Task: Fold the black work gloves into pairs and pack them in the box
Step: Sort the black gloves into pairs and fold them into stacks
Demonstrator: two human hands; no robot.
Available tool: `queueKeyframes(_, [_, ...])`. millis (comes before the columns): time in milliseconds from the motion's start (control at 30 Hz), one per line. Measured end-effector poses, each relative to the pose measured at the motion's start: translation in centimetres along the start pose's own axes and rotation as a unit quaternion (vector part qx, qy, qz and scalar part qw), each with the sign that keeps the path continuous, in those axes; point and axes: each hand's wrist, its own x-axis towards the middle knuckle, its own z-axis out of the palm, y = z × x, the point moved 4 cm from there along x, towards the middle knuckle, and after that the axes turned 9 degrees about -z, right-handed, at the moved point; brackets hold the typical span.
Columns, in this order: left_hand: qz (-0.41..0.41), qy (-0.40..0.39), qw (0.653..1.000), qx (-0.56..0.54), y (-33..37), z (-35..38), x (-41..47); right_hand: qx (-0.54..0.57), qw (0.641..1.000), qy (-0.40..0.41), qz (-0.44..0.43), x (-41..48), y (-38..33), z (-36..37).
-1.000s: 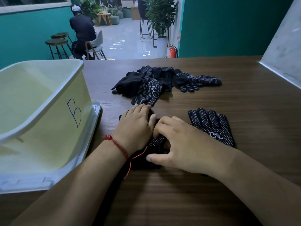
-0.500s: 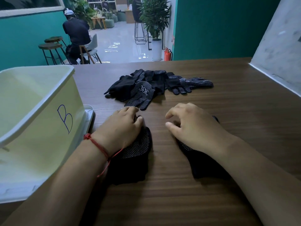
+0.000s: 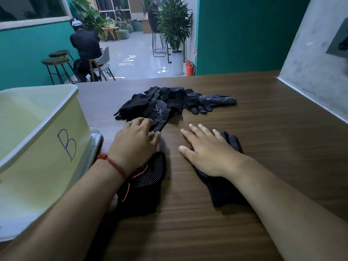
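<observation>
Our left hand (image 3: 135, 144) lay flat and relaxed, gripping nothing, pressing the left glove (image 3: 148, 178) onto the table (image 3: 273, 132) at 7 o'clock. Our right hand (image 3: 209, 155) was equally slack, fingers straight and spread, pressing the right glove (image 3: 226, 191) at 5 o'clock. The 2 gloves lay apart, side by side, dotted faces up. The pile of gloves (image 3: 175, 100) sat at 12 o'clock, its nearest fingertips just beside our left fingers. The box (image 3: 37, 157) stood at 9 o'clock, and we could not see its floor.

We judged the step to be flattening these 2 before pairing them. To do it well, we would stroke each from cuff to fingertips and line up the cuffs. Then we would lay 1 squarely on the other and fold once, keeping a palm on the crease so the knit does not spring back.

A blue handwritten letter B (image 3: 67, 145) marked the box wall. A white print (image 3: 157, 109) on 1 glove in the pile showed blocky characters we could not read.
</observation>
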Motion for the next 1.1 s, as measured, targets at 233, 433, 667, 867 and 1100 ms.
queueKeyframes(233, [0.007,0.024,1.000,0.018,6.0,-0.7,6.0,0.013,0.999,0.034,-0.006,0.0,-0.1,-0.3])
queueKeyframes(433, [-0.042,0.098,0.994,0.012,4.2,1.2,8.3,0.028,0.998,0.056,-0.012,-0.2,-0.3,-0.5])
queueKeyframes(667, [-0.025,0.112,0.948,-0.296,3.2,-2.2,3.3,0.057,0.978,0.198,0.005,-0.2,-0.1,-1.9])
queueKeyframes(867, [0.052,0.000,0.906,-0.420,2.5,-3.4,-2.3,0.203,0.923,0.327,-0.014,-1.3,-1.3,-3.1])
queueKeyframes(1100, [0.100,-0.074,0.883,-0.453,1.2,-2.6,-2.7,0.390,0.884,0.256,0.008,-0.7,-0.7,-2.7])
